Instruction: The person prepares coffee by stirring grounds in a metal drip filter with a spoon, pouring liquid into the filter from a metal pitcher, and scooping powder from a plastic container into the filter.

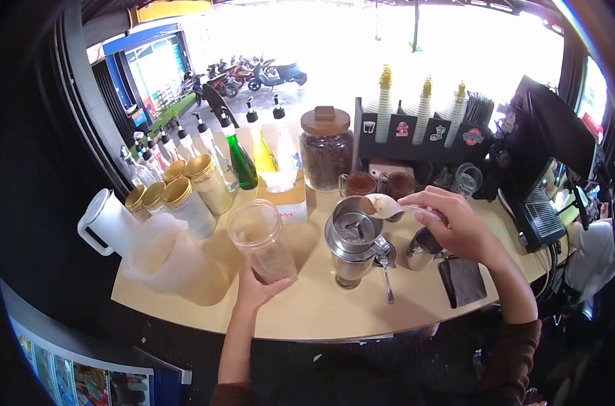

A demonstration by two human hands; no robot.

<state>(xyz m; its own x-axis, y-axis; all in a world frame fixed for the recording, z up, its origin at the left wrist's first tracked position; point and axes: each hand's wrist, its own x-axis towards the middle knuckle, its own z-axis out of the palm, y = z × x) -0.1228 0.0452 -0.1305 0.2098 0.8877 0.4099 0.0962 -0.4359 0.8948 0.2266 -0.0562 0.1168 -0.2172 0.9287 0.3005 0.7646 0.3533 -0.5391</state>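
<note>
My left hand (259, 287) is wrapped round the lower part of a clear plastic jar (263, 247), which is open at the top and tilted a little. A white plastic spoon (386, 205) is in my right hand (449, 220), its bowl over the rim of a metal drip coffee filter (355, 233). Some brown powder shows at the spoon's tip. The filter sits on top of a glass (348, 279), and a metal piece with a slot lies inside it. To its right, a small metal pitcher (422, 249) stands below my right hand.
Several gold-lidded jars (179, 193) and a white jug (108, 220) stand left, beside a cloudy plastic container (162, 257). Pump bottles (240, 159) line the back. Further right are a bean jar (326, 152), glass mugs (358, 184), a cup rack (419, 139), a metal spoon (389, 287) and a dark cloth (464, 281).
</note>
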